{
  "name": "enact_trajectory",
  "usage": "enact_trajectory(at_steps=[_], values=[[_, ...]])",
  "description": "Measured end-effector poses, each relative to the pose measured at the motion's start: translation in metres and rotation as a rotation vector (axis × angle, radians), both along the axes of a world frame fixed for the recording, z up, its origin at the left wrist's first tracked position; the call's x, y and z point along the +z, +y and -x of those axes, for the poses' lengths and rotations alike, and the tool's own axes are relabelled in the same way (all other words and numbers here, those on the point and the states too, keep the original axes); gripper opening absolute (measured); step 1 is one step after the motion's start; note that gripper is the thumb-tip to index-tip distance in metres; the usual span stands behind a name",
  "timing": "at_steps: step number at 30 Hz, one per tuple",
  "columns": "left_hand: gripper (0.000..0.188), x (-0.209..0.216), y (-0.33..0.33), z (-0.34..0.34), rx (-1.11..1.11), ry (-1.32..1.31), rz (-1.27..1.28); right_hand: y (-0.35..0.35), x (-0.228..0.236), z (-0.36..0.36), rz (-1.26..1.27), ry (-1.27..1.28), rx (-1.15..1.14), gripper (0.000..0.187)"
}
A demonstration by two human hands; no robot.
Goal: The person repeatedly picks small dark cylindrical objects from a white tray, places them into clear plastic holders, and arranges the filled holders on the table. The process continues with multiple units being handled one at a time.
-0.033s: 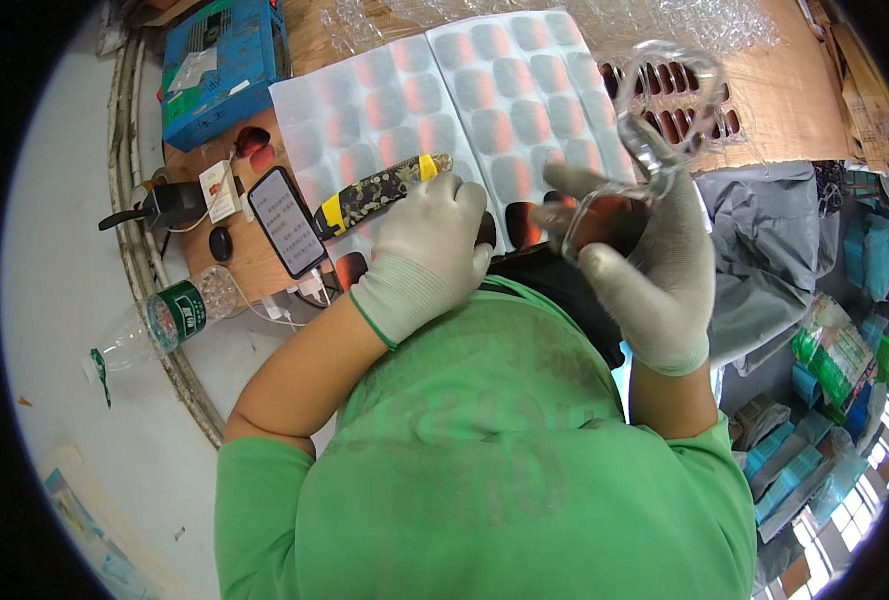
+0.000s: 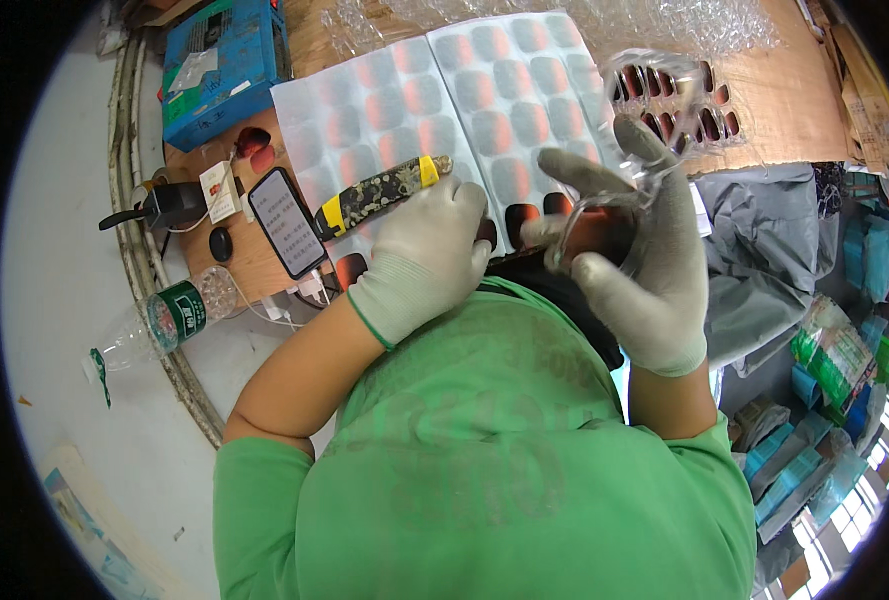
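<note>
My left hand (image 2: 429, 232), in a pale work glove, rests at the near edge of the white lens sheets (image 2: 364, 125). Its fingers are curled, and what they hold is hidden. A dark lens (image 2: 486, 232) shows beside the fingertips and thumb. Against the knuckles lies a thick handle (image 2: 376, 197), yellow at both ends with a dark mottled middle. My gloved right hand (image 2: 654, 255) grips a clear eyeglass frame (image 2: 654, 185), its loops turned up and down. Dark red tint shows within the lower loop. Uncovered dark-red lenses (image 2: 522, 222) lie on the sheet between my hands.
A lit phone (image 2: 289, 222), a small white box (image 2: 220, 192) and a blue case (image 2: 224, 72) are at the left. Rows of dark lenses in clear plastic (image 2: 679, 100) lie at the back right. A plastic bottle (image 2: 169, 318) is below the table's left edge.
My right hand has shifted slightly left with the clear frame, which has tilted a little. Its fingers have moved, and more of a lens on the sheet shows. My left hand is nearly unmoved.
</note>
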State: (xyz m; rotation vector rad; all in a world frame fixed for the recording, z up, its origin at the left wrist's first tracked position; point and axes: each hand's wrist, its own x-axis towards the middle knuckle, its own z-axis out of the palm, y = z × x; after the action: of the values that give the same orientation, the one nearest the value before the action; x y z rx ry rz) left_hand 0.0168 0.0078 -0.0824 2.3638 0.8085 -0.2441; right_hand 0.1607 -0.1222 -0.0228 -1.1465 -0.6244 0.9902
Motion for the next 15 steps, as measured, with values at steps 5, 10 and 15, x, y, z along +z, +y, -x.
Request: enact_trajectory(at_steps=[5, 10, 15], values=[[0.023, 0.04, 0.023, 0.02, 0.159, -0.514, 0.674, -0.003, -0.005, -0.009, 0.196, -0.262, 0.174, 0.072], [0.024, 0.051, 0.013, 0.024, 0.296, -0.658, 0.706, 0.008, -0.008, 0.006, 0.188, -0.602, 0.254, 0.041], [0.028, 0.067, 0.017, 0.045, 0.068, -0.397, 0.6, 0.003, -0.004, 0.003, 0.138, -0.299, 0.075, 0.022]])
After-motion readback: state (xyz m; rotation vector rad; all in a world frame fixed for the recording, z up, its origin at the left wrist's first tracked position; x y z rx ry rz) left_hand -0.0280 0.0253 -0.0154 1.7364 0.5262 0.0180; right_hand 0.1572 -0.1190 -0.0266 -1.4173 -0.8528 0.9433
